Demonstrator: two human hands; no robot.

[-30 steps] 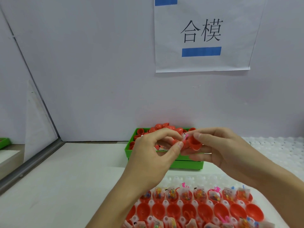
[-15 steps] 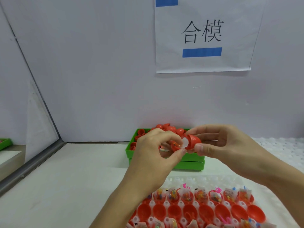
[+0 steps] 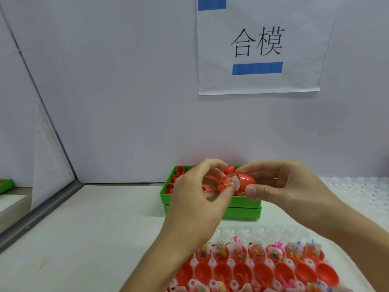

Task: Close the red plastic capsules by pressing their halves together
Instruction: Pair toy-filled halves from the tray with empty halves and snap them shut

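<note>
At the far left edge a bit of another green tray (image 3: 5, 185) shows past the partition. My left hand (image 3: 195, 199) is curled, thumb and fingertips pinching the filled capsule half (image 3: 226, 185), whose clear packet of coloured beads bulges out. Just beside it, my right hand (image 3: 282, 186) pinches the red cap half (image 3: 246, 182) between thumb and forefinger, its rim against the packet, the two halves not yet seated. Both are held in the air above the green bin (image 3: 210, 200) of loose red halves. Nearer me, the white holder tray (image 3: 263, 231) carries rows of open red capsule halves (image 3: 263, 272), some stuffed with packets.
</note>
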